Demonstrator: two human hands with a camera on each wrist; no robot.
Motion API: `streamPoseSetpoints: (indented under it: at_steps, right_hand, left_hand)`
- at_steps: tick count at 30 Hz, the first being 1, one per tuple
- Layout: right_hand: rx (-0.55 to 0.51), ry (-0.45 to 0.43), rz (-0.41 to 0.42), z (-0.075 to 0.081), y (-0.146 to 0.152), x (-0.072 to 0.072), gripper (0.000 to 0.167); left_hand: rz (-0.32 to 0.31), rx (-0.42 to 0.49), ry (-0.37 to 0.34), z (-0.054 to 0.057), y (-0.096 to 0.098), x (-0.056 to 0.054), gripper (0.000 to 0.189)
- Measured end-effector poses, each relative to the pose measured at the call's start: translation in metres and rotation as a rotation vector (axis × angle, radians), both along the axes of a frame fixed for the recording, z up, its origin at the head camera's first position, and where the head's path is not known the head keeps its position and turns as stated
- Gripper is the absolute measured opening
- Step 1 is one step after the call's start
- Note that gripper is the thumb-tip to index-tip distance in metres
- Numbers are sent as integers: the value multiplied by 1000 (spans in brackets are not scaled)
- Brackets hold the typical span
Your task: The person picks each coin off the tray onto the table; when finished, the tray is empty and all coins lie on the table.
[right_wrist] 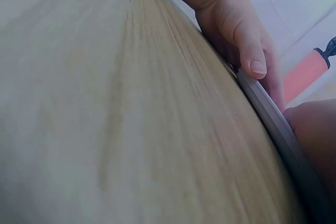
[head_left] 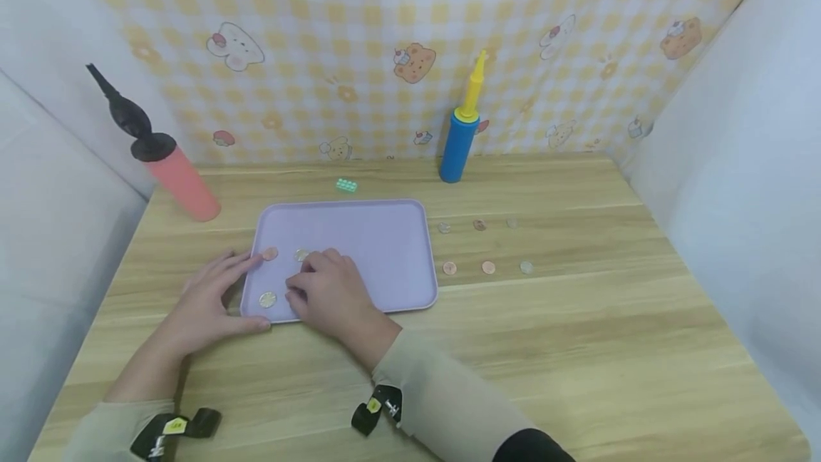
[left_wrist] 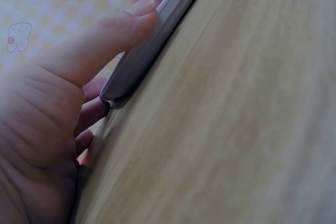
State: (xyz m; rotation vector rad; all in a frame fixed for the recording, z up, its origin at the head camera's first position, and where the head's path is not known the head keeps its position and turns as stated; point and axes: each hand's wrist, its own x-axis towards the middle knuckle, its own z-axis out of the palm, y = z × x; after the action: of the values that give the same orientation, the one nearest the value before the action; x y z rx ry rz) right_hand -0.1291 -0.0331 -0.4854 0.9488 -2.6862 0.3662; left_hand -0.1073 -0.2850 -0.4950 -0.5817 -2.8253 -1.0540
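Observation:
A shallow lilac tray point(head_left: 385, 248) lies on the table. My left hand point(head_left: 208, 305) spans its near left corner, fingers extended along the left side and the thumb point(left_wrist: 139, 14) against the near rim. One fingertip comes right up to a copper-coloured coin point(head_left: 270, 254). My right hand point(head_left: 333, 298) is over the tray with bent fingers, its thumb and index fingertips low over the tray floor; whether a coin is between them I cannot tell. Beside it lie a silvery coin point(head_left: 267, 299) and another coin point(head_left: 301, 255), partly covered by the fingers.
Right of the tray, several coins point(head_left: 488, 267) lie in two rows. A small mint-green block point(head_left: 346, 185) sits behind the tray. A blue and yellow hand pump point(head_left: 457, 141) stands at the back, and a pink and black pump point(head_left: 186, 184) at the back left.

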Motion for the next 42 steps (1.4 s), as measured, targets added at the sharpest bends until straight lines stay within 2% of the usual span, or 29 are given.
streamPoseSetpoints:
  at_steps: [8,18,22,28,31,37,42]
  right_hand:
    - [-60,-161,-48,-1,-2,-4,18]
    - [-80,-261,-65,1,-2,-7,19]
    - [-108,-247,-30,2,-1,-7,18]
    - [-138,-121,99,2,0,-7,9]
    - [-129,-93,151,3,1,-6,11]
    - [-131,-97,186,3,2,-6,19]
    - [-233,-168,173,-2,2,-10,23]
  left_hand:
    - [-5,-3,8,-1,0,-1,108]
    - [-3,-11,6,1,1,-2,108]
    - [-2,-11,4,1,1,-2,110]
    - [-7,0,0,0,1,-1,109]
    - [-8,-2,0,0,0,-1,109]
    - [-8,-4,3,0,0,-1,108]
    - [-9,2,4,0,0,-1,109]
